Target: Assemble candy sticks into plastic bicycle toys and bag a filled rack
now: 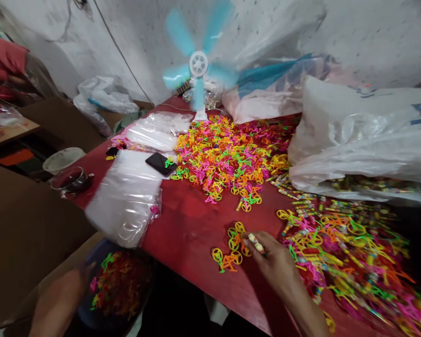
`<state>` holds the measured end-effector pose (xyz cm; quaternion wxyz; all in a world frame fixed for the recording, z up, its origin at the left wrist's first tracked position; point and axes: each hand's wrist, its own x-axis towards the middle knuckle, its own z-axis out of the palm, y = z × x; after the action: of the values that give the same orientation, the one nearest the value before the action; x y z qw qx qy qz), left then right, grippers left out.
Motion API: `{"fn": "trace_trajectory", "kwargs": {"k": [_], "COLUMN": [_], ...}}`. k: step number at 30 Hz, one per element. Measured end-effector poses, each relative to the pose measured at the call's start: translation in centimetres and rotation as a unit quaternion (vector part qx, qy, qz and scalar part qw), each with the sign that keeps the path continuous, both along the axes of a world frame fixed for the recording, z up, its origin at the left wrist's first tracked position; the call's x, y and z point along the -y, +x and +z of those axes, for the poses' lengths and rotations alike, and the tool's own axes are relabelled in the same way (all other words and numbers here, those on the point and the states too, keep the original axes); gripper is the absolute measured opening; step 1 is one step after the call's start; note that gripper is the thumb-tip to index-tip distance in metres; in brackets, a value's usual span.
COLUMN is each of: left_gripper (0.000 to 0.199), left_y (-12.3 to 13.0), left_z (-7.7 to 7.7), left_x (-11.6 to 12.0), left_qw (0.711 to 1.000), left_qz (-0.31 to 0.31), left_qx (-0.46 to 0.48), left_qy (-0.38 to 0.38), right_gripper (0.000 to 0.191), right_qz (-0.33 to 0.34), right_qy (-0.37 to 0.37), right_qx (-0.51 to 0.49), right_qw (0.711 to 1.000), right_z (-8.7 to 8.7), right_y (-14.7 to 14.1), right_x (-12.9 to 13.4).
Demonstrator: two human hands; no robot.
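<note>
My right hand [275,262] is over the red table, thumb and fingers closed around a short printed tube [256,244], whitish with coloured marks. Just left of its fingertips lies a small group of plastic toy pieces with spoked wheels [235,238], yellow, green and orange. At the lower left, my left hand [61,299] is smeared by motion, and its fingers cannot be made out. Beside it, below the table edge, stands a dark blue tub [87,313] holding many coloured plastic pieces [121,285].
A large pile of coloured wheel pieces [224,159] covers the table's middle; another pile [351,262] mixed with printed tubes lies right. Clear plastic bags [126,196], a phone [160,164], a spinning fan [198,64], a white sack [365,135] and a glass cup [70,180] stand around.
</note>
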<state>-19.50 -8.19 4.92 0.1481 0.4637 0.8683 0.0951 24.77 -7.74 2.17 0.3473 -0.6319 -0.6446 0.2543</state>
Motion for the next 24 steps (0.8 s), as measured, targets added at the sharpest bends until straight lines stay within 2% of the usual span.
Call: {"fn": "trace_trajectory", "kwargs": {"k": [1,3,5,7,10,12,14,16,18,20,24], "left_gripper": [0.029,0.036,0.035,0.03,0.028,0.027,0.029,0.029,0.028,0.026,0.021], "left_y": [0.0,2.4,7.3,13.2,20.6,23.5,25.0,25.5,25.5,25.5,25.7], "left_z": [0.1,0.4,0.7,0.8,0.0,-0.9,-1.7,-2.2,-2.3,-2.2,-1.9], "left_x": [0.0,-0.1,-0.3,-0.4,0.0,0.2,0.3,0.2,-0.1,-0.5,-1.0], "left_qw": [0.998,0.997,0.991,0.974,0.907,0.862,0.82,0.797,0.793,0.791,0.785], "left_qz": [-0.018,-0.042,-0.098,-0.141,-0.239,-0.259,-0.237,-0.178,-0.12,-0.086,-0.078], "left_qx": [-0.052,-0.057,0.04,0.164,0.346,0.436,0.521,0.576,0.593,0.601,0.61], "left_qy": [-0.004,0.026,0.083,0.069,-0.007,-0.002,0.021,0.046,0.066,0.076,0.068], "right_gripper": [0.028,0.024,0.035,0.04,0.03,0.029,0.03,0.035,0.039,0.04,0.032], "right_qz": [0.028,0.062,0.054,0.029,-0.01,-0.039,-0.059,-0.05,-0.008,0.022,-0.043], "right_qy": [-0.013,-0.045,-0.076,-0.092,-0.079,-0.073,-0.074,-0.087,-0.113,-0.13,-0.108], "right_qx": [0.014,0.054,0.1,0.114,0.034,-0.051,-0.13,-0.194,-0.245,-0.281,-0.27], "right_qw": [0.999,0.996,0.991,0.989,0.996,0.995,0.987,0.976,0.963,0.951,0.956], "right_z": [0.0,-0.4,-1.0,-1.7,-2.2,-1.9,-1.3,-0.5,0.2,0.6,0.4], "right_y": [-0.4,-1.6,-2.7,-3.6,-4.4,-4.9,-5.4,-5.8,-6.0,-5.9,-5.6], "right_x": [0.7,2.0,3.0,3.4,3.4,3.3,3.3,3.2,3.3,3.3,3.2]}}
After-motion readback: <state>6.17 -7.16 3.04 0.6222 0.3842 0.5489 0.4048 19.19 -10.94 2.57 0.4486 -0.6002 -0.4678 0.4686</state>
